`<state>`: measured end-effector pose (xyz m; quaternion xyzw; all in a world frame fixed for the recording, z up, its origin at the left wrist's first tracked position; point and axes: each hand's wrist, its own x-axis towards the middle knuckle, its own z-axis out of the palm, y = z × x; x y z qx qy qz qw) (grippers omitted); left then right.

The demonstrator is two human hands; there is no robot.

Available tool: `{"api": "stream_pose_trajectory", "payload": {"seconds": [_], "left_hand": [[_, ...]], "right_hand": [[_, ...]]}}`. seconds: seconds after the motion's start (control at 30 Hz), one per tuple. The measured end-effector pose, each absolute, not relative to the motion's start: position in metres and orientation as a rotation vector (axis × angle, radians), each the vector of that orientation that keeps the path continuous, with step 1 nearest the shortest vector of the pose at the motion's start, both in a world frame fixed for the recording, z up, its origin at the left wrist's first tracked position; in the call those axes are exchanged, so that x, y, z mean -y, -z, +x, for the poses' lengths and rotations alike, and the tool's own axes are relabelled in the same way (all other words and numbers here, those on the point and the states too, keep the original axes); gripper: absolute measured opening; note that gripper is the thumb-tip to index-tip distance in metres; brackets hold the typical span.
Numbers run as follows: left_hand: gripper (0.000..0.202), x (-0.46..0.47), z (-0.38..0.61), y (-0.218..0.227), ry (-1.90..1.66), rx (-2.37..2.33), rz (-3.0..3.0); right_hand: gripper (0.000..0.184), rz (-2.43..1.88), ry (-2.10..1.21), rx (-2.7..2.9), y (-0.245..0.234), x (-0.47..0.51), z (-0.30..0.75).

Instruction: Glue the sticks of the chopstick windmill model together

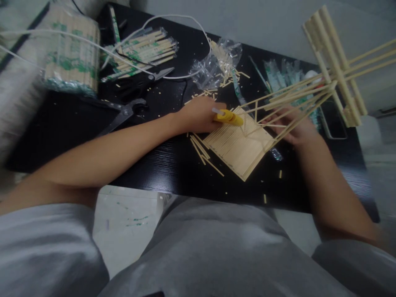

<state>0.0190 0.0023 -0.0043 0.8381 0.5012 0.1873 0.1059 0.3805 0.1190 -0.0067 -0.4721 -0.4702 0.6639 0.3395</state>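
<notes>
My left hand (198,115) is closed around a yellow glue gun (229,117), its nozzle pointing right over a flat panel of joined wooden sticks (239,148) on the black table (148,165). My right hand (297,128) grips a frame of long wooden sticks (309,88) that rises from the panel toward the upper right. The frame ends in a thicker stick lattice (335,66). The right fingers are partly hidden behind the sticks and blurred.
Scissors (145,80), dark pliers (122,113), bundles of wrapped chopsticks (145,49), a large chopstick pack (71,53), a white cable (173,18) and crumpled plastic bags (216,62) lie on the table. Loose stick cuttings (202,150) are scattered near the panel.
</notes>
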Motion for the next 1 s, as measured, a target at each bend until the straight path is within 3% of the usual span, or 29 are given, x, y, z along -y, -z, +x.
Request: {"api": "stream_pose_trajectory", "payload": {"seconds": [1.0], "left_hand": [[0.032,0.0,0.02,0.0,-0.522,-1.492,2.419]], "right_hand": [[0.015,-1.239,-1.726,1.233,0.0,-0.115,0.378]]}}
